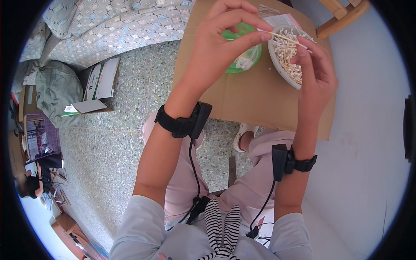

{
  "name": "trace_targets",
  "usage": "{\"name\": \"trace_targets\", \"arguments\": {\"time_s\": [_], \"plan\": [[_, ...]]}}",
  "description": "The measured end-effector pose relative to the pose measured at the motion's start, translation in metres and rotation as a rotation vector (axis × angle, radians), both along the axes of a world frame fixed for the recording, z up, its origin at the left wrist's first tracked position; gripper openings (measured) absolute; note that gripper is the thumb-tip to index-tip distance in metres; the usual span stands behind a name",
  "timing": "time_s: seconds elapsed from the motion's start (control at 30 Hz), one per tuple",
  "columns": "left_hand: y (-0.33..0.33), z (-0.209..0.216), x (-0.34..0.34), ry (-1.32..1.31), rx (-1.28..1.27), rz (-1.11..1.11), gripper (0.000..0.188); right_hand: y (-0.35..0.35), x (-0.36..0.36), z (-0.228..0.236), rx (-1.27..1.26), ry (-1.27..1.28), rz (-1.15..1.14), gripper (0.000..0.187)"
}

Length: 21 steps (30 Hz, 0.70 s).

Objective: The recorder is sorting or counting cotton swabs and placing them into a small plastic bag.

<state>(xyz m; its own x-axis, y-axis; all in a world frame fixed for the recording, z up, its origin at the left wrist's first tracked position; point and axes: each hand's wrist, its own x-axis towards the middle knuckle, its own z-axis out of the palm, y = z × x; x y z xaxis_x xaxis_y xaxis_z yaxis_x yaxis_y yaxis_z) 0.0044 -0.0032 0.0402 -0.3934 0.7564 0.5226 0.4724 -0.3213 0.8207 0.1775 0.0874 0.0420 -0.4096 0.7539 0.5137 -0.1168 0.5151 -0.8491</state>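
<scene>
My left hand (225,41) pinches one end of a wooden cotton swab (284,37) between thumb and forefinger. At its other end the fingertips of my right hand (318,71) close on the same swab, so it spans the gap between both hands. Below it stands a white bowl (275,65) heaped with loose cotton swabs (286,60), partly covered by my right fingers. Beside that bowl, a green bowl (259,54) with some white bits and clear plastic in it sits partly behind my left hand.
Both bowls stand on a cardboard-topped table (247,102) by the white wall (364,99). A plastic bag (284,19) lies behind them, near a wooden chair (342,19). At left are patterned fabric (117,26), an opened carton (102,82) and a green-grey sack (56,89). Another person (32,184) sits far left.
</scene>
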Motion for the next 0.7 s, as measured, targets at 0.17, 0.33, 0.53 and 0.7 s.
{"name": "trace_targets", "arguments": {"time_s": [0.17, 0.33, 0.53, 0.7], "plan": [[0.000, -0.002, -0.002, -0.005, 0.017, -0.012, 0.012, -0.001, -0.001, 0.000, 0.022, 0.008, 0.001, 0.017], [-0.005, 0.024, 0.003, -0.034, -0.068, -0.073, 0.015, 0.005, 0.006, -0.002, -0.018, -0.044, -0.005, 0.016], [0.002, -0.031, 0.003, 0.521, -0.115, 0.355, 0.032, 0.028, 0.022, -0.008, -0.150, -0.179, -0.055, 0.018], [0.003, -0.044, 0.000, 0.687, -0.257, 0.347, 0.029, 0.023, 0.015, -0.016, -0.112, -0.361, -0.083, 0.020]]}}
